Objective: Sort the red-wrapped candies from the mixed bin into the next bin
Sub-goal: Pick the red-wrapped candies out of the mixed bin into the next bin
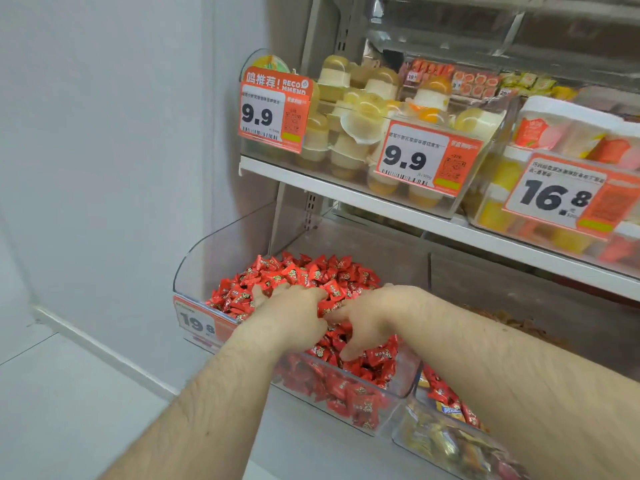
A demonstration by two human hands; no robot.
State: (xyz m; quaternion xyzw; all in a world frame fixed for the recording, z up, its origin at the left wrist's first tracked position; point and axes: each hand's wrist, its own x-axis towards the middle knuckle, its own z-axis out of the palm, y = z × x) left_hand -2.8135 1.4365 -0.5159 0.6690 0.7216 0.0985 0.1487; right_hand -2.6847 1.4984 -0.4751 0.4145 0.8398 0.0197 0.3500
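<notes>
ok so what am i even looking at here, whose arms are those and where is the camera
This is one picture from a camera worn on a person's head, looking forward and down, so the two bare arms are the wearer's own. No robot is involved. Both hands reach into a clear bin full of red-wrapped candies on a shop shelf. The left hand lies on the pile, fingers among the sweets; the right hand sits beside it, fingers pointing down into them. Whether either actually grips a candy is hard to tell. To the right is the mixed bin with assorted wrappers. On the shelf above stand jelly cups behind orange price tags.
</notes>
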